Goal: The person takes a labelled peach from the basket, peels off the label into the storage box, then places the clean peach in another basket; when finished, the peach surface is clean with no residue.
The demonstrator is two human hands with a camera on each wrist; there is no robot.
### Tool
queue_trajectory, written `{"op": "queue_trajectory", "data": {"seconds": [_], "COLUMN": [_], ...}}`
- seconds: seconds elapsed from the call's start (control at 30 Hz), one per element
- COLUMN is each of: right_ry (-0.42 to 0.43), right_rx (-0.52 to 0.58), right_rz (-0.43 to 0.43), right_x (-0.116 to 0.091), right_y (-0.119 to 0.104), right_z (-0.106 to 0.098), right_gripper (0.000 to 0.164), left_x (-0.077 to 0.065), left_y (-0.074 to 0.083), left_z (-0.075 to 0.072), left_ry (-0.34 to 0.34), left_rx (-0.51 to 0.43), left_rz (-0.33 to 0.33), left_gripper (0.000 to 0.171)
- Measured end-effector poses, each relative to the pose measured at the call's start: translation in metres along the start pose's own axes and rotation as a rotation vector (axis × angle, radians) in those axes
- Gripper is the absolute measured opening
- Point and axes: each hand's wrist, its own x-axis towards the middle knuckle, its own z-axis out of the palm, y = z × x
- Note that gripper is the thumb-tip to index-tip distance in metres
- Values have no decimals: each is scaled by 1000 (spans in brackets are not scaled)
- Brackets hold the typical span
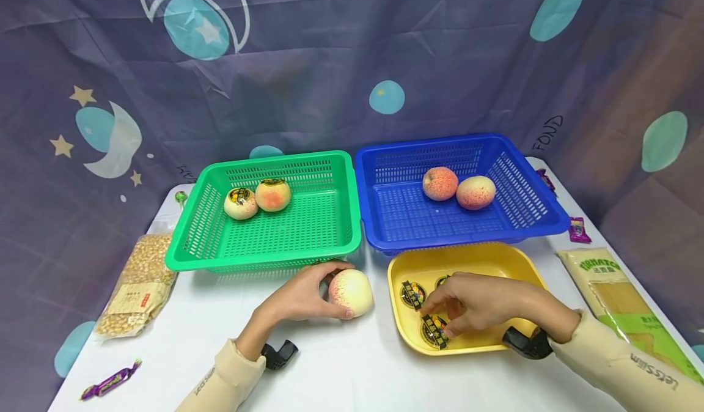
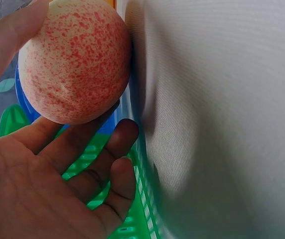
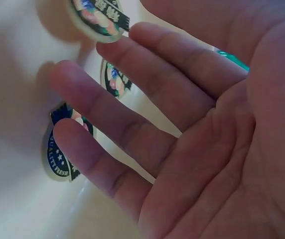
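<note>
In the head view, my left hand [image 1: 305,293] holds a pale peach [image 1: 352,292] with red speckles, in front of the green basket [image 1: 264,262]. The left wrist view shows the peach [image 2: 77,59] between thumb and fingers, the outer fingers loosely bent. Over the yellow tray [image 1: 397,323], my right hand [image 1: 478,305] pinches a round fruit label [image 1: 434,331] with a black banner between thumb and fingertips. Up close, this label [image 3: 97,17] casts a shadow beside it. Another label [image 1: 412,294] lies in the tray; a third is partly hidden behind the hand.
Two peaches with labels [image 1: 256,199] lie in the green basket. The blue basket [image 1: 467,236] holds two bare peaches [image 1: 440,184]. A bag of corn kernels [image 1: 134,286] and a wrapped candy [image 1: 111,381] lie left; a green-and-tan packet [image 1: 621,302] and candies lie right.
</note>
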Motion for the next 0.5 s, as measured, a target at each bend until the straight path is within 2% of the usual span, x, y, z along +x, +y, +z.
{"op": "queue_trajectory", "data": {"seconds": [0.3, 0.5], "right_ry": [10, 37], "right_rx": [-21, 105], "right_rz": [-15, -51], "right_x": [-1, -6], "right_y": [0, 3], "right_z": [-1, -2], "right_gripper": [33, 34], "left_x": [0, -1], "left_y": [0, 0], "left_z": [-1, 0], "left_ry": [-3, -3], "left_rx": [14, 21], "left_rz": [4, 11], "left_gripper": [81, 81]}}
